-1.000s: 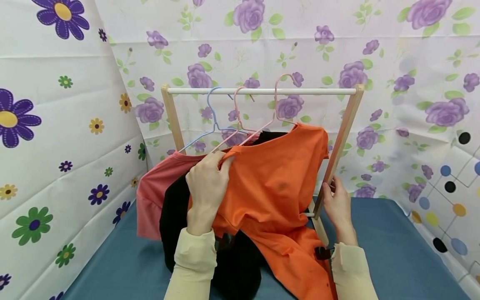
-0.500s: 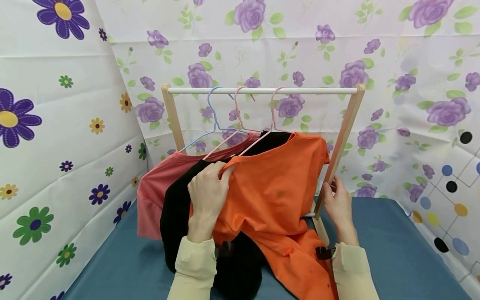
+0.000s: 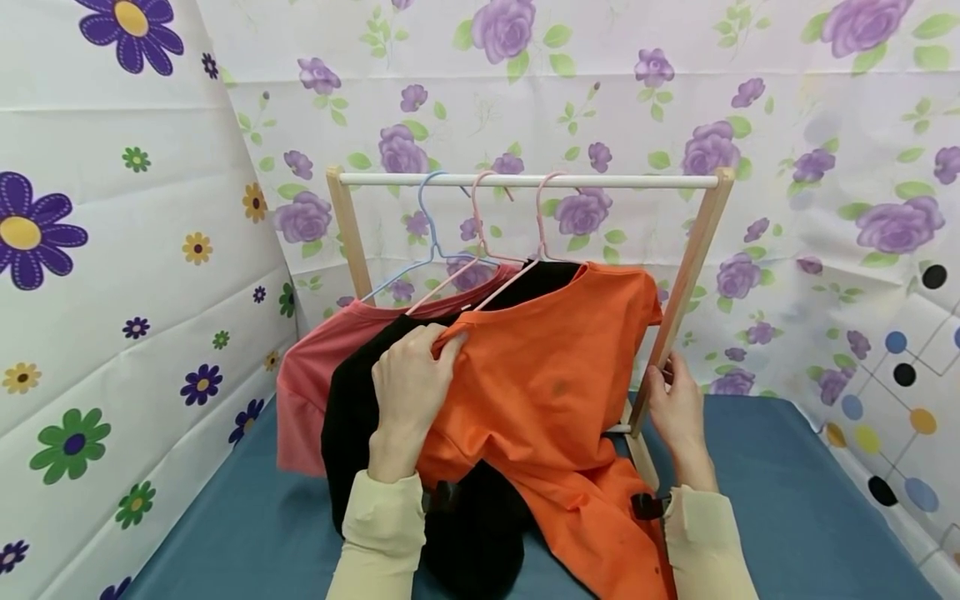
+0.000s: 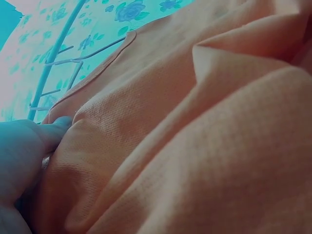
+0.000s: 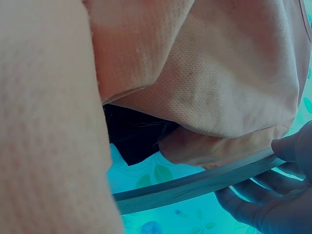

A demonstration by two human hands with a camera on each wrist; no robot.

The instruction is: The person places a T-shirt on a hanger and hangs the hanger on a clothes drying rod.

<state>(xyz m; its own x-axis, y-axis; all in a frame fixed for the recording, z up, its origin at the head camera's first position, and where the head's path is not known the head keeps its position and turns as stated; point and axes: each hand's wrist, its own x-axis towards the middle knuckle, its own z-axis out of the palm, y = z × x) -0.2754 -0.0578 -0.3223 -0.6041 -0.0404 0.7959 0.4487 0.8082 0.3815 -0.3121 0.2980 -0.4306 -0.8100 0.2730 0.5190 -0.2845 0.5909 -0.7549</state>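
Observation:
In the head view an orange shirt (image 3: pixel 555 358) hangs on a pink hanger (image 3: pixel 541 221), whose hook is over the white rail (image 3: pixel 630 182) of a small clothes rack. My left hand (image 3: pixel 408 379) pinches the shirt at its left shoulder, beside the neckline; the left wrist view shows the thumb (image 4: pixel 61 123) pressed on the cloth. At the rack's right side, my right hand (image 3: pixel 678 412) holds the wooden post (image 3: pixel 688 267). Thumb and fingers lie on either side of that post (image 5: pixel 180 190) in the right wrist view. The shirt's lower part drapes down onto the table.
Left of the orange shirt hang a black garment (image 3: pixel 352 408) on another pink hanger (image 3: pixel 476 212) and a pink shirt (image 3: pixel 307 392) on a blue hanger (image 3: pixel 429 221). The rack stands on a blue-covered table (image 3: pixel 765 500). Flowered sheets (image 3: pixel 465 100) enclose the back and sides.
The orange shirt's hanger has come down from above the rail, its hook now over it, and has shifted slightly left. My left hand has dropped a little; the right stays on the post.

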